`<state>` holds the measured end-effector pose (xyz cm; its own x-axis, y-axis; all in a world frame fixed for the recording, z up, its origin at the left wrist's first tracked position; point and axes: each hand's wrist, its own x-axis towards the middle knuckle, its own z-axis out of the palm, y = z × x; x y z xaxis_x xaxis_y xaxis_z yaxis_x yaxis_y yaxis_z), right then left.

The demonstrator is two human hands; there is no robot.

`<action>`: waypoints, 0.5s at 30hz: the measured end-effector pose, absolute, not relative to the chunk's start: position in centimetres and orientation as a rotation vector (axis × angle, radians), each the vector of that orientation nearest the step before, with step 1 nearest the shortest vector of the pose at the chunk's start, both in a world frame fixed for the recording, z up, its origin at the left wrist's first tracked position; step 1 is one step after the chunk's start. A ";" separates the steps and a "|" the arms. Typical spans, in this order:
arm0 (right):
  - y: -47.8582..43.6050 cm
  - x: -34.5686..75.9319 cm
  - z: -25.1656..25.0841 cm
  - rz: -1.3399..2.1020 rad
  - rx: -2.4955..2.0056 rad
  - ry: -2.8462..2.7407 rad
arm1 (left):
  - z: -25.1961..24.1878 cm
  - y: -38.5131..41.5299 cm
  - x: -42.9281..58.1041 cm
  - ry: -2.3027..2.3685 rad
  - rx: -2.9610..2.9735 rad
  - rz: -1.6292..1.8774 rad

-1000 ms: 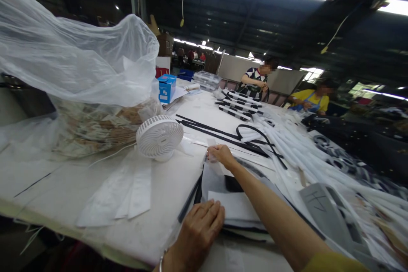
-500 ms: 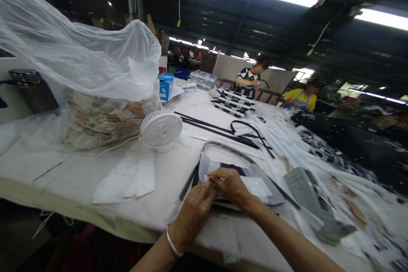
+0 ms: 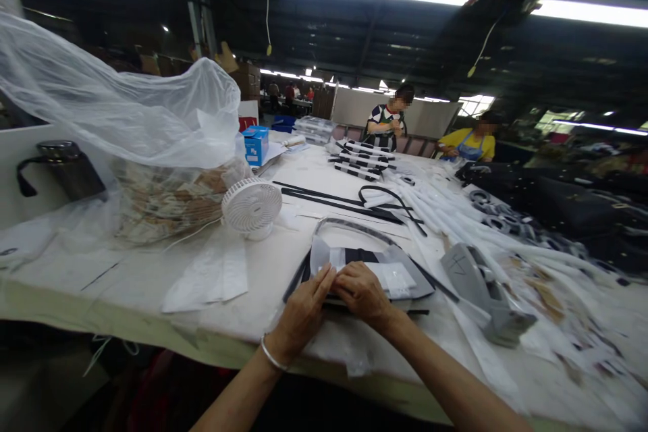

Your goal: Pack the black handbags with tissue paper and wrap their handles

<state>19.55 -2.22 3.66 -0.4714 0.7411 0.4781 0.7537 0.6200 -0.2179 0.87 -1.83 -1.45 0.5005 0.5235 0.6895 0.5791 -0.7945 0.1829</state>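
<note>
Both my hands rest together on a flat stack of grey, white and black sheet pieces [image 3: 389,273] near the front edge of the white table [image 3: 126,283]. My left hand [image 3: 304,310], with a bangle on its wrist, lies with fingers stretched flat on the stack's left end. My right hand [image 3: 362,293] sits beside it, fingers curled down and pressed onto the stack. Whether a small piece is pinched between the fingertips is hidden.
A small white fan [image 3: 252,208] stands left of the stack, by a big clear plastic bag [image 3: 126,128] of brown items. White strips [image 3: 207,277], black straps [image 3: 344,202], white tubes [image 3: 455,216] and a grey tool [image 3: 486,297] lie about. Two persons [image 3: 387,121] work at the far end.
My right hand came back from the far strip near the fan to the stack, meeting my left hand there. The view shifted back slightly.
</note>
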 end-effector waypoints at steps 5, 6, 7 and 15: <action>-2.6 20.5 4.6 0.239 -1.147 -2.200 | -1.6 -1.7 0.9 -0.910 -2.648 -1.228; -2.1 20.8 5.0 0.252 -1.231 -2.130 | -1.5 -1.8 0.9 -0.906 -2.652 -1.206; -1.4 21.1 5.5 0.238 -1.339 -2.073 | -1.4 -1.8 0.9 -0.903 -2.656 -1.178; 6.6 21.5 6.2 0.195 -1.932 -2.364 | -1.8 -1.5 0.6 -0.835 -2.516 -1.080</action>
